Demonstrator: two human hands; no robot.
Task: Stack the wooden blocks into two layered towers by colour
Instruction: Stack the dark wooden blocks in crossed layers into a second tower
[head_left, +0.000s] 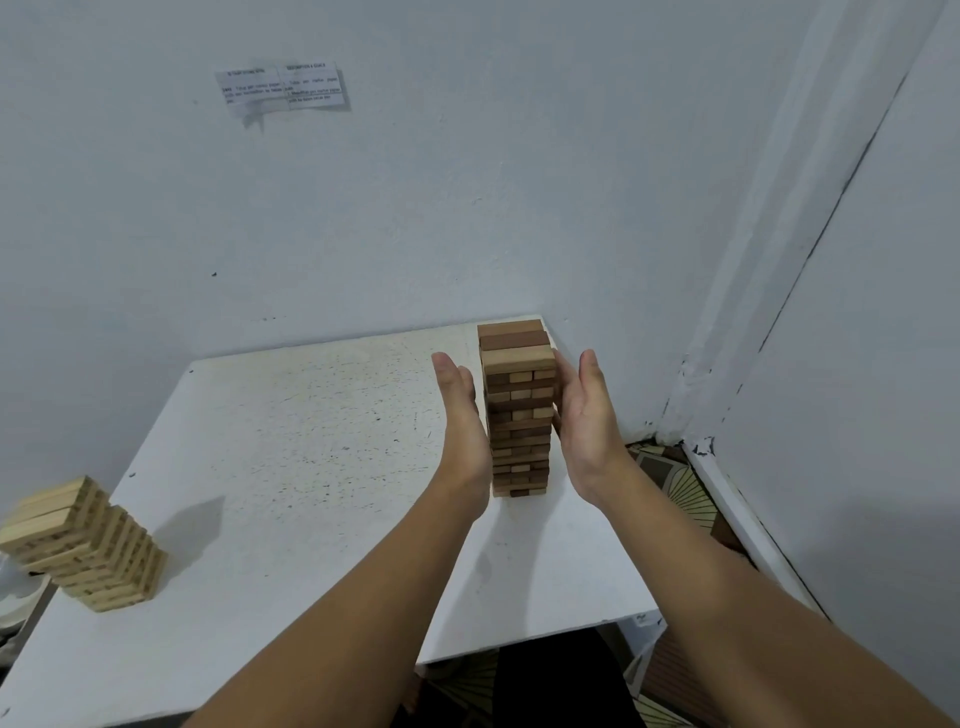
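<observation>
A tall tower of brown and tan wooden blocks (519, 415) stands upright near the far right corner of the white table (291, 467). My left hand (462, 421) lies flat along the tower's left side, fingers straight. Along its right side, my right hand (584, 415) is held with straight fingers touching or nearly touching the blocks. A shorter tower of light wooden blocks (85, 545) stands at the table's left edge, far from both hands.
White walls close in behind and to the right of the table. A printed paper sheet (283, 85) is stuck to the back wall. Patterned floor (675, 488) shows to the right of the table, and the table's front edge is near my body.
</observation>
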